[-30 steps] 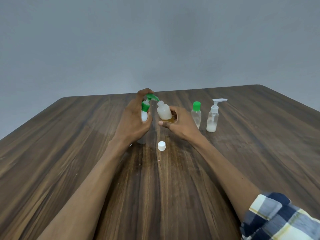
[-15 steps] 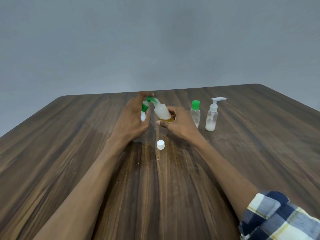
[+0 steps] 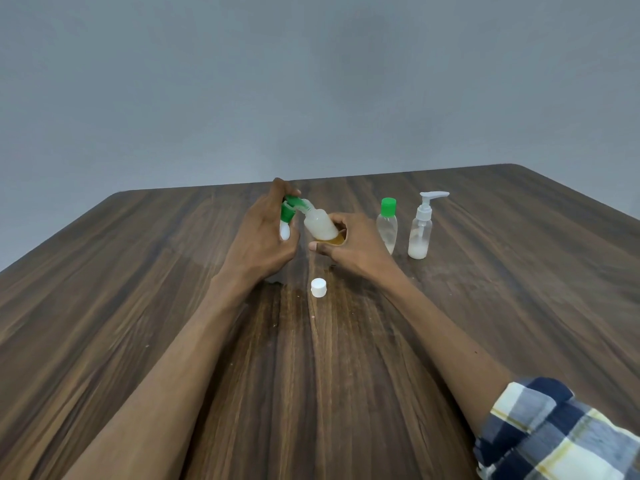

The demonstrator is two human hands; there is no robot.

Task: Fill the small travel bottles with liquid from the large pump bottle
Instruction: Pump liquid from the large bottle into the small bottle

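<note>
Seeing the left hand (image 3: pixel 263 237) wrapped around the big pump bottle (image 3: pixel 284 223) at table centre, fingers curled round its body, one finger up on top of the green pump head (image 3: pixel 292 202). Most of that bottle is hiding behind the hand; I'm only getting the green collar and a strip of white body.

Pump spout is pointing right and meeting the open neck of a small white bottle (image 3: pixel 320 225). That bottle is tilting, neck leaning left toward the spout. I'm reading milky liquid inside it, level unclear.

Right hand (image 3: pixel 353 247) is gripping the small bottle from below and behind, thumb and fingers curled around its base. I'm seeing a plaid sleeve (image 3: pixel 554 434) on that arm at the bottom right.

White cap (image 3: pixel 318 287) is sitting loose on the table (image 3: pixel 138 306), just in front of both hands, touching neither.

Further right, a clear bottle with a green cap (image 3: pixel 387 225) is standing upright just beside the right hand. Next to it, a clear pump bottle (image 3: pixel 420 230) with a white pump is standing upright, white liquid showing in its bottom part.
</note>
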